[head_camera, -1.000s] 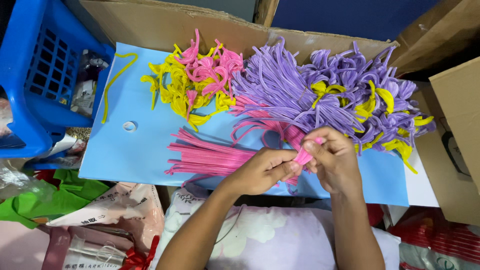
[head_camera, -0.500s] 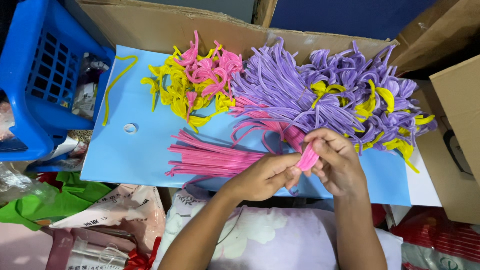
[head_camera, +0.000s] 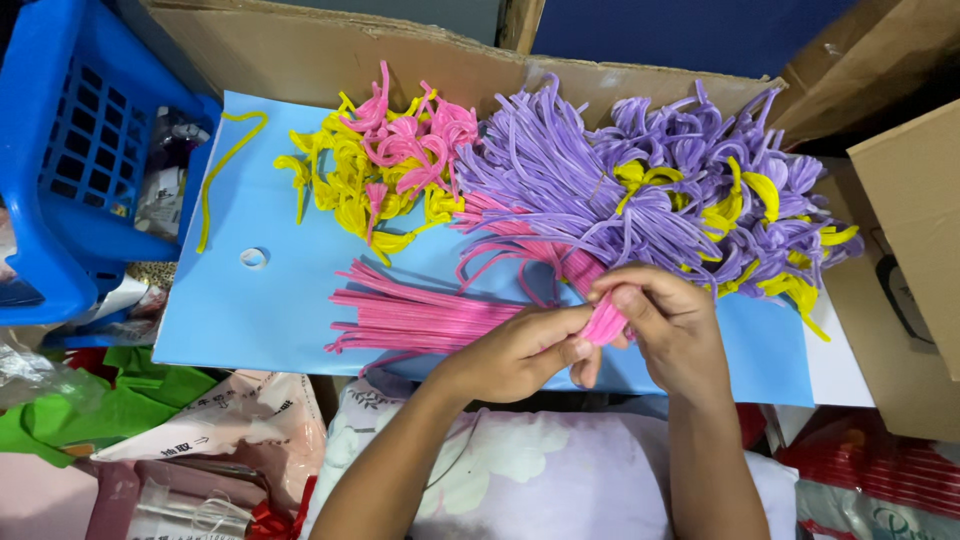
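Since half a second ago my left hand (head_camera: 520, 352) has closed in beside the right hand (head_camera: 665, 325), both pinched together on a bent pink stem (head_camera: 604, 322), held over the blue table (head_camera: 250, 310) near the straight pink stems (head_camera: 420, 318); purple pile (head_camera: 600, 190) behind.

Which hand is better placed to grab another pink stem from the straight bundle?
Left, probably. The left hand lies right at the end of the pink stem bundle; the right hand sits farther off and pinches the folded pink piece.
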